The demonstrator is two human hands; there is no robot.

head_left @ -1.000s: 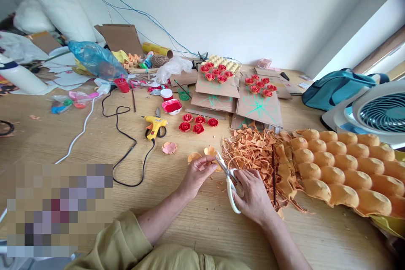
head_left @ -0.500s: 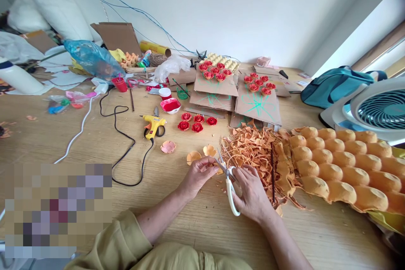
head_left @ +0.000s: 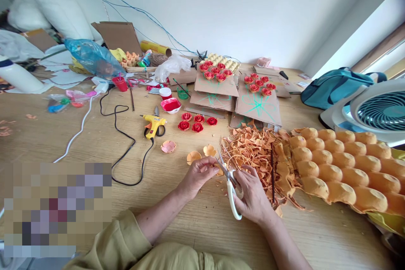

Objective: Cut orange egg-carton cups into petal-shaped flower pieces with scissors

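Note:
My left hand (head_left: 199,176) pinches a small orange egg-carton piece (head_left: 220,170), mostly hidden behind the fingers and the blades. My right hand (head_left: 252,194) has its fingers through the handles of white-handled scissors (head_left: 232,200). Their blades are apart and lie right at the piece. Just beyond my left hand are two cut flower shapes, an orange cup (head_left: 193,157) and a flatter petal shape (head_left: 209,150). Farther left lies a pinkish flower cup (head_left: 168,147). A heap of orange carton scraps (head_left: 249,147) lies against the far side of my right hand.
An orange egg tray (head_left: 341,164) lies at the right, near a fan (head_left: 382,109) and a teal bag (head_left: 335,86). A yellow glue gun (head_left: 153,126) with its black cord lies left of centre. Behind are several red roses (head_left: 198,127), a bowl of red paint (head_left: 171,105) and cardboard sheets (head_left: 257,107).
The scissors' handles have spread a little as my right hand opens slightly. My left hand keeps its place with the orange piece.

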